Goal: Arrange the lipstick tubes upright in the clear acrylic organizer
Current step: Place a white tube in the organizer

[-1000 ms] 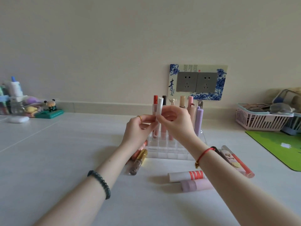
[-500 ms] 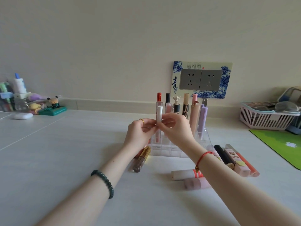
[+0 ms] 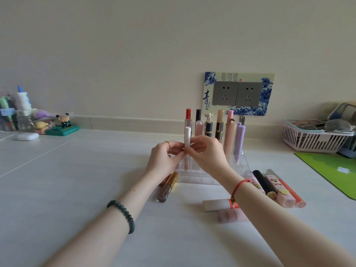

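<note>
A clear acrylic organizer (image 3: 196,177) stands on the white table, with several lipstick tubes (image 3: 219,126) upright in its back rows. My left hand (image 3: 163,160) and my right hand (image 3: 208,153) both pinch a white-capped tube (image 3: 187,136), held upright over the organizer's left side, its lower end down among the compartments. Loose tubes lie flat on the table: a gold-capped one (image 3: 167,187) left of the organizer, two pale pink ones (image 3: 217,205) in front, and several more (image 3: 277,187) to the right.
A pink slatted basket (image 3: 316,139) and a green mat (image 3: 331,170) sit at the right. Bottles and small figurines (image 3: 63,122) crowd the far left, beside a white case (image 3: 28,136). A socket plate (image 3: 238,93) is on the wall behind.
Both hands have lowered the white-capped tube toward the organizer's left compartments. The view has tilted slightly, showing more of the loose tubes at the right.
</note>
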